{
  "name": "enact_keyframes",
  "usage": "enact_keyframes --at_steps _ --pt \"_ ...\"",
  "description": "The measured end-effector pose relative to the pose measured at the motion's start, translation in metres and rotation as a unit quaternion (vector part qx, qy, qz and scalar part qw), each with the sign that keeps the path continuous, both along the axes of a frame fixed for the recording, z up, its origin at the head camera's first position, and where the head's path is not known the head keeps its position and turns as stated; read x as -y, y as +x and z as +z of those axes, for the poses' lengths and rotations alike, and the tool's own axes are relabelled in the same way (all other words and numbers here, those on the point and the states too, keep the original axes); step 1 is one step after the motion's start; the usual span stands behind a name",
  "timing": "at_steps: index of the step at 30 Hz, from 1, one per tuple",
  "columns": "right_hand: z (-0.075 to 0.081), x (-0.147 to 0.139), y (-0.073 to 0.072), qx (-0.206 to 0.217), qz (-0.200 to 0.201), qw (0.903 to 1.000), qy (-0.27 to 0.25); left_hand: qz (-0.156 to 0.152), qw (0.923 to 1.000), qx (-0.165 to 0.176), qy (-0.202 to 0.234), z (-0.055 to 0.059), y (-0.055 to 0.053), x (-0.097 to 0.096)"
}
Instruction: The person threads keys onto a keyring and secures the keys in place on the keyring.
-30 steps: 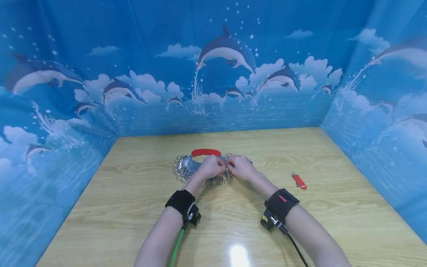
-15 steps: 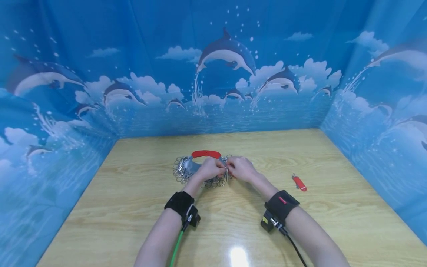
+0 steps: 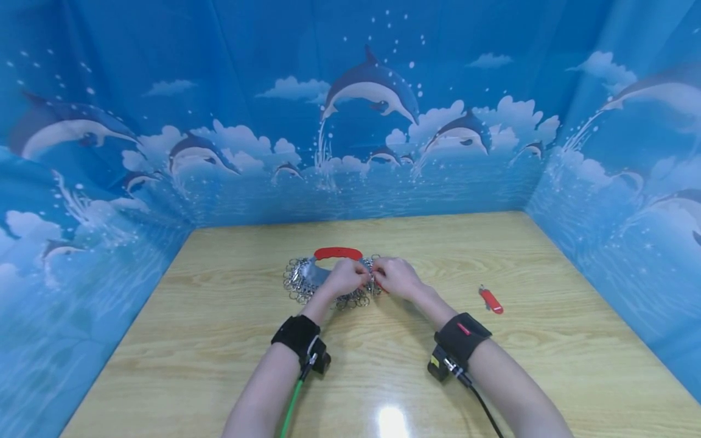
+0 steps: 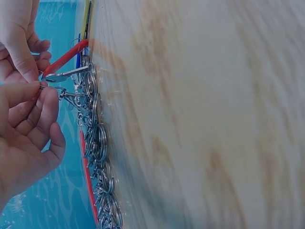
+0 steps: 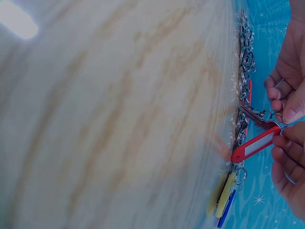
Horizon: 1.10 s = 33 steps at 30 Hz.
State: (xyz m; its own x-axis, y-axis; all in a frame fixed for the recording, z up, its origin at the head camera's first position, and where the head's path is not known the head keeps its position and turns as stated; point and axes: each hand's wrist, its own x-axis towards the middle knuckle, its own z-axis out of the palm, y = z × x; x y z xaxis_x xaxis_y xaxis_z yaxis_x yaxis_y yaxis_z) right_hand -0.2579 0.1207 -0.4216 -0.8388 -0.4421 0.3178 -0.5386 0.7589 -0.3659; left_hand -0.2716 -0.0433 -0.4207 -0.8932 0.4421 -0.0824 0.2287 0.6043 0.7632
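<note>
In the head view my left hand (image 3: 348, 275) and right hand (image 3: 395, 277) meet fingertip to fingertip over a heap of metal key rings (image 3: 298, 274). The left thumb and fingers pinch a small key ring (image 4: 62, 93) joined to a metal clasp (image 4: 72, 100). My right fingers hold the end of a red key tag (image 5: 257, 144) with a white label. A silver key (image 4: 66, 74) hangs beside the tag, pointing at the heap. The fingertips hide where the tag, key and ring join.
Behind the left hand lies a red handle (image 3: 338, 252) with a greyish plate. Another red key tag (image 3: 491, 300) lies on the wooden table (image 3: 219, 365) at right. Yellow (image 5: 226, 194) and blue tags (image 5: 227, 209) sit by the rings. A dolphin-print curtain (image 3: 350, 182) borders the table.
Both hands stay in nearly the same place. The silver key hanging under the fingertips has turned and shows less in the head view. The blue bit beside the right hand is now hidden.
</note>
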Motion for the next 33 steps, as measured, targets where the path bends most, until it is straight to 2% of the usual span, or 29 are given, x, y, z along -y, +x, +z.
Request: enact_keyframes --at_steps 13,20,28,33 --pt "-0.0001 0.0007 0.0002 -0.020 0.004 0.9997 0.014 0.008 0.9999 -0.004 -0.004 0.0010 0.0011 -0.0026" --pt "-0.0013 0.0009 0.0003 -0.020 0.007 0.9997 0.014 -0.008 0.9994 -0.027 -0.020 -0.0008 -0.0023 -0.0030" --pt "-0.0023 0.0002 0.0001 -0.024 0.016 0.9995 0.014 0.010 0.9997 0.021 0.010 0.0018 -0.0029 -0.0010" --pt "-0.0024 -0.0001 0.0000 -0.023 0.017 0.9996 0.008 0.020 0.9994 0.026 0.016 0.0023 -0.0028 -0.0009"
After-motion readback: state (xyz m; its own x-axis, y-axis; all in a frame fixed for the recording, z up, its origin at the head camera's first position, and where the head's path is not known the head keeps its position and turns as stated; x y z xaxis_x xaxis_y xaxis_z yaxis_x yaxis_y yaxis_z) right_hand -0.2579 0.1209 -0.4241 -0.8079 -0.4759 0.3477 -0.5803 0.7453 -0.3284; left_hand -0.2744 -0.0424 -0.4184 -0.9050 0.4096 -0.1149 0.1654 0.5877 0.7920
